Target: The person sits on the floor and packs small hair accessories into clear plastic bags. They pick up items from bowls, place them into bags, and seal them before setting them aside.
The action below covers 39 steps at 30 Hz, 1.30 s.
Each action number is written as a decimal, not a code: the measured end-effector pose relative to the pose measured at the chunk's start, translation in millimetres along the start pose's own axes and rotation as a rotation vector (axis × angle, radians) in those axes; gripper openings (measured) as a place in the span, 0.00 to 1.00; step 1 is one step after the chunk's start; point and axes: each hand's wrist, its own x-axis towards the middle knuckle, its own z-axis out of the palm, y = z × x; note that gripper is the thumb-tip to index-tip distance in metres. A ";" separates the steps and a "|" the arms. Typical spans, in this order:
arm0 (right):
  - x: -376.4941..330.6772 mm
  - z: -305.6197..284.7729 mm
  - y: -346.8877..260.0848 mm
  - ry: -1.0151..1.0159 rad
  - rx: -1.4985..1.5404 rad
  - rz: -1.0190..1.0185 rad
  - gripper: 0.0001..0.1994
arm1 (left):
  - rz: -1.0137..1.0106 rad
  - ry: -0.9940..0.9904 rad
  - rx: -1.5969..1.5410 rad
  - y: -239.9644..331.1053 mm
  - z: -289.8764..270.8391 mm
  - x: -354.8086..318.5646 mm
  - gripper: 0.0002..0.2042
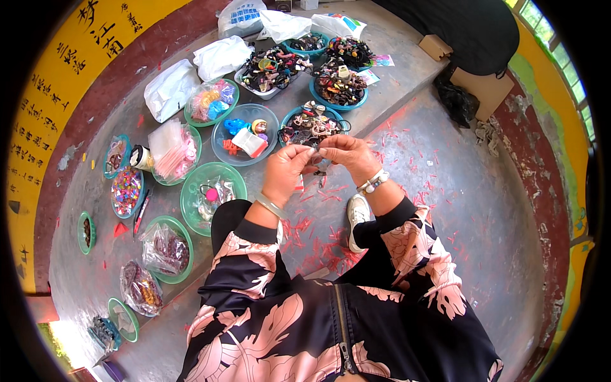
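My left hand (286,172) and my right hand (354,156) meet in front of me, fingertips pinched close together. Between them is something small, partly clear and dark, too small to make out. Just beyond my fingers sits a blue basin (344,122) heaped with dark hair ties. A small red-and-white piece shows below my left fingers. To the left of my hands stands a clear bowl (219,148) with a blue piece, a small figure and a white-and-red packet. Nearer to me, a green bowl (240,183) holds clear plastic wrappings and a pink round piece.
More basins of dark hair ties (340,88) stand farther back on the raised ledge. White plastic bags (170,89) lie behind the bowls. On the left are a bowl of colourful small pieces (127,190) and a red pen (142,211). Red scraps (323,244) litter the floor.
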 end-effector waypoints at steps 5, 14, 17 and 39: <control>2.2 -1.0 1.9 0.015 0.021 -0.015 0.06 | 0.007 -0.032 0.006 -1.5 2.2 0.0 0.08; 2.8 -5.9 -0.4 0.085 -0.080 -0.034 0.07 | -0.006 -0.042 -0.067 2.6 -0.5 -1.8 0.09; 0.9 -5.2 -5.2 0.094 -0.054 -0.046 0.07 | 0.010 -0.049 -0.072 4.8 -0.3 -2.1 0.09; -3.2 -10.2 2.2 -0.055 -0.709 -0.643 0.03 | 0.328 -0.186 0.672 -3.0 -10.7 2.0 0.08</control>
